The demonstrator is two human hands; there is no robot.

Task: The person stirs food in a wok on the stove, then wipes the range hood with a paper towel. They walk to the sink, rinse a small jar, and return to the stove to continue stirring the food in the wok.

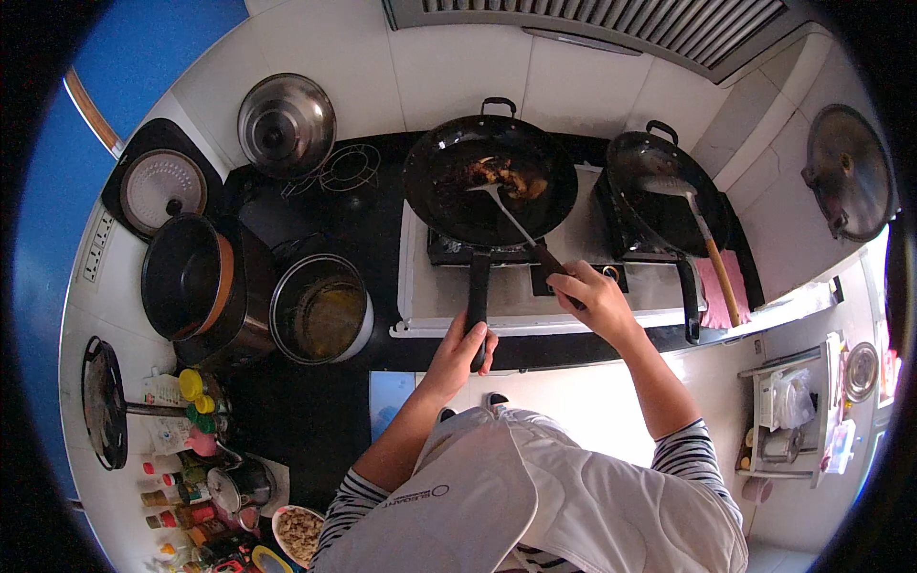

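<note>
My left hand (461,352) is wrapped around the long black handle of a dark wok (444,208), which sits on the left burner of a gas stove (430,301). Fingers of my right hand (593,295) grip the dark handle of a metal spatula (517,223). The spatula's blade lies inside the wok, against a clump of browned food (505,175). What the food is cannot be told from here. On the right burner stands a second wok (637,208), with a wooden-handled skimmer (704,233) resting across it.
Left of the stove are a pot with yellowish liquid (331,315), a rice cooker (240,301) with its inner pot showing, and a wire rack (351,168). A metal lid (286,125) leans on the wall. Seasoning bottles (183,501) and a bowl of food (297,533) stand lower left. A pink cloth (725,286) lies right.
</note>
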